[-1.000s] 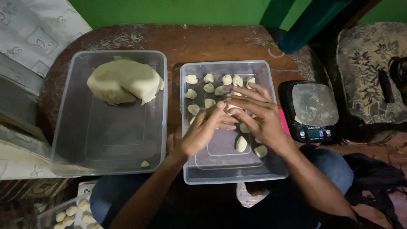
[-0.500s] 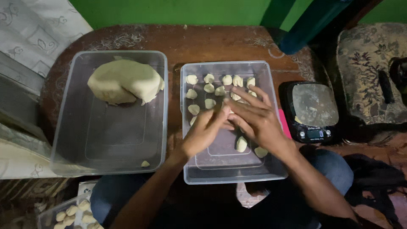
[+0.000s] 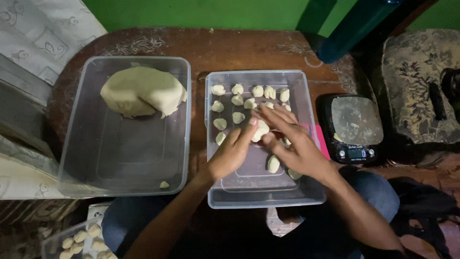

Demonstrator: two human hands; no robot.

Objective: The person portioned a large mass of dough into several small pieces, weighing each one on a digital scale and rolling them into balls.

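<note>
- Head view is looking straight down at a dark wooden table (image 3: 249,50) with two clear plastic tubs sitting side by side
- Both hands are working over the right tub (image 3: 306,192) — the left hand (image 3: 232,153) and the right hand (image 3: 297,144) are pinching one dough piece (image 3: 261,129) between their fingertips, just above the tub floor
- Small dough pieces (image 3: 238,100) are lying in rows along the far side of that tub, and a few more (image 3: 273,164) are sitting near the right hand
- Large dough lump (image 3: 141,91) is resting in the far part of the left tub (image 3: 79,158); one small scrap (image 3: 164,184) is lying at its near edge
- Black kitchen scale (image 3: 355,127) is standing just right of the right tub
- Near left — another container of dough pieces (image 3: 79,240) is showing below the table
</note>
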